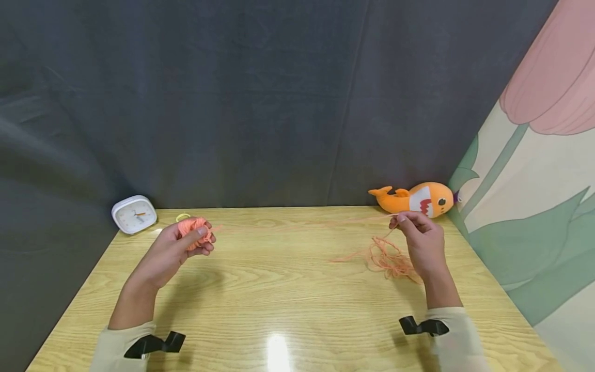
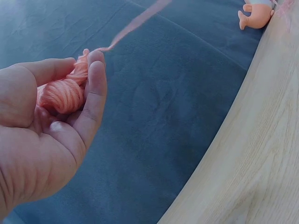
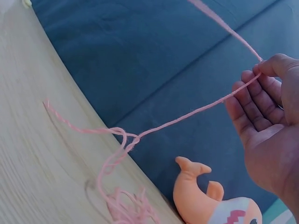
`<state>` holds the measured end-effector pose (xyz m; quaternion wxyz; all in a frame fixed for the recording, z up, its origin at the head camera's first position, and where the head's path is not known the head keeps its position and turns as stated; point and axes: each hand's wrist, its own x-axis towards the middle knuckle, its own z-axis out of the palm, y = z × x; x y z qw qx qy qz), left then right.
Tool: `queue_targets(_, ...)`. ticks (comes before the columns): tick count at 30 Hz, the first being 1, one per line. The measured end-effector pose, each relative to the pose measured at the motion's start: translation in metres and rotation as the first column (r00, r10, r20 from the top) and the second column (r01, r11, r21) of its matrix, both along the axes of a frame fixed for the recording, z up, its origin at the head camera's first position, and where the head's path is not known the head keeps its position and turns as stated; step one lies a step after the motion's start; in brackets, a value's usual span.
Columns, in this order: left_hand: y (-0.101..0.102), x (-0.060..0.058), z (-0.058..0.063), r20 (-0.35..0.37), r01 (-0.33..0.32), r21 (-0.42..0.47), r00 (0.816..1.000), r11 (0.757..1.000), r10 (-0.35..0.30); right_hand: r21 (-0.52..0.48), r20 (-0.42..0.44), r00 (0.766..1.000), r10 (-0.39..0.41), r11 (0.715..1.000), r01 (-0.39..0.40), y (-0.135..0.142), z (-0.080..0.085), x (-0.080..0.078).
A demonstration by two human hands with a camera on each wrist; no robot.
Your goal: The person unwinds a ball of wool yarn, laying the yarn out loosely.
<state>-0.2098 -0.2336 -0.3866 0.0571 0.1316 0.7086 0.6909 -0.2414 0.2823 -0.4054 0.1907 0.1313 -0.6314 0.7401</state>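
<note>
A small ball of coral yarn [image 1: 192,233] sits in my left hand [image 1: 174,250], gripped between thumb and curled fingers. In the left wrist view the ball [image 2: 63,95] rests against the palm, and a strand leaves it past the fingertips. Far to the right, my right hand [image 1: 424,243] pinches that strand between thumb and index finger. The yarn strand [image 3: 201,110] runs down from the pinch to a loose tangle of yarn [image 1: 392,259] on the table below. Between the two hands the strand stretches across, thin and nearly level.
An orange plush whale [image 1: 418,199] lies at the back right, behind my right hand. A white clock [image 1: 134,214] stands at the back left. Something yellow and ring-shaped [image 1: 183,217] shows behind the yarn ball. A dark curtain [image 1: 251,113] borders the wooden table [image 1: 279,289].
</note>
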Motion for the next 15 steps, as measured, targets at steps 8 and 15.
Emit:
queue_targets(8,-0.002,0.002,0.003,-0.009,0.004,0.018,1.000,1.000,-0.003,-0.093,-0.001,0.999,-0.036,0.995,0.036,0.015,0.002,0.002)
queue_targets(15,-0.004,0.003,0.004,-0.002,0.009,0.042,1.000,0.999,-0.009,-0.134,-0.026,0.997,-0.068,0.989,0.064,0.030,0.004,0.003)
